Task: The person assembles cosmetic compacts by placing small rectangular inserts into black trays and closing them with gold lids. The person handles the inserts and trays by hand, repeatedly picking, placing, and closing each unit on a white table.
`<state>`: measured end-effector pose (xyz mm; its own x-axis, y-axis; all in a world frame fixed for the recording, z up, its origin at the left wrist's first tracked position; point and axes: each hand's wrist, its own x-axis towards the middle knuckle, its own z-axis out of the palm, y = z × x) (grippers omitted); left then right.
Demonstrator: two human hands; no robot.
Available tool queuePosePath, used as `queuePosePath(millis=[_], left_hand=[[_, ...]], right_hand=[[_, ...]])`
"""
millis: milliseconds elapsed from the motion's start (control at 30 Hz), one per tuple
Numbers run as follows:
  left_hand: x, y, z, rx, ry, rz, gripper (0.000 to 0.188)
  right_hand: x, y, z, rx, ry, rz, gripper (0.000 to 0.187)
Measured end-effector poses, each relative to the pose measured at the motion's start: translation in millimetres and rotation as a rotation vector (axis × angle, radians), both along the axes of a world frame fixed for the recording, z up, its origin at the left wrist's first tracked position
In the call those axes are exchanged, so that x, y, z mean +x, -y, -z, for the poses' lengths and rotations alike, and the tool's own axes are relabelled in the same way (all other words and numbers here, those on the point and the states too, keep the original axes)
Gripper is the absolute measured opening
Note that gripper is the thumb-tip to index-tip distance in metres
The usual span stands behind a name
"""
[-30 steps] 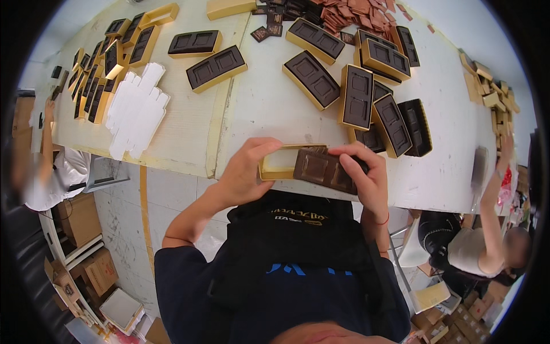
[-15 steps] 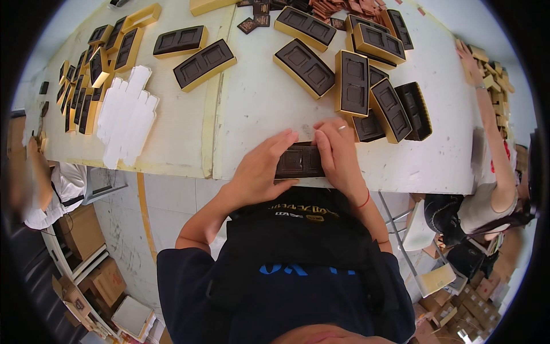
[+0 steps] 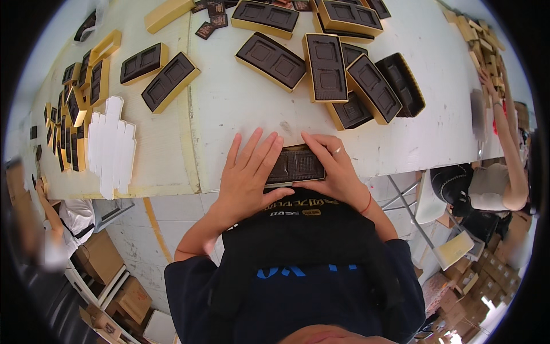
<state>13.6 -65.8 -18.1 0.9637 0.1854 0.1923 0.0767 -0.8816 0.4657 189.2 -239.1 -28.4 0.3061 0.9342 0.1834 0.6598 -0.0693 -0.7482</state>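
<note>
A small gold box with a dark brown plastic tray [image 3: 299,166] in it is at the table's near edge, close to my body. My left hand [image 3: 245,175] lies over its left end, fingers stretched out and apart, the thumb along its near side. With its fingers at the far side and its thumb at the near side, my right hand [image 3: 335,166] grips the right end. The hands cover both ends of the tray.
Gold boxes with brown trays [image 3: 326,67] lie in a loose group beyond my hands, two more boxes [image 3: 170,82] farther left. White card strips [image 3: 112,149] lie at left beside several boxes. Small dark packets [image 3: 216,17] sit at the back. A co-worker's arm [image 3: 504,135] reaches in at right.
My left hand's fingers have straightened and spread over the tray's left end. My right hand has shifted to the right end of the box. The view has shifted.
</note>
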Motion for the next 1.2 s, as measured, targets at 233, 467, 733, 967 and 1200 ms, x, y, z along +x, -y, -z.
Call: queuePosePath(millis=[233, 467, 733, 967, 1200], left_hand=[[7.7, 6.9, -5.0, 0.087, -0.063, 0.042, 0.089], [4.8, -1.2, 11.3, -0.089, 0.045, 0.121, 0.075], [10.9, 9.4, -5.7, 0.151, -0.069, 0.153, 0.069], [11.2, 10.5, -9.2, 0.127, -0.090, 0.138, 0.072], [-12.2, -6.3, 20.8, -0.357, 0.179, -0.057, 0.072]], right_hand=[[-6.0, -8.0, -15.5, -0.040, 0.311, -0.057, 0.087], [4.0, 9.5, 6.3, 0.090, -0.077, -0.016, 0.091], [2.7, 8.5, 3.9, 0.157, -0.149, 0.042, 0.085], [8.1, 16.9, 2.3, 0.150, -0.035, -0.039, 0.083], [11.4, 17.5, 1.7, 0.137, -0.156, 0.010, 0.080]])
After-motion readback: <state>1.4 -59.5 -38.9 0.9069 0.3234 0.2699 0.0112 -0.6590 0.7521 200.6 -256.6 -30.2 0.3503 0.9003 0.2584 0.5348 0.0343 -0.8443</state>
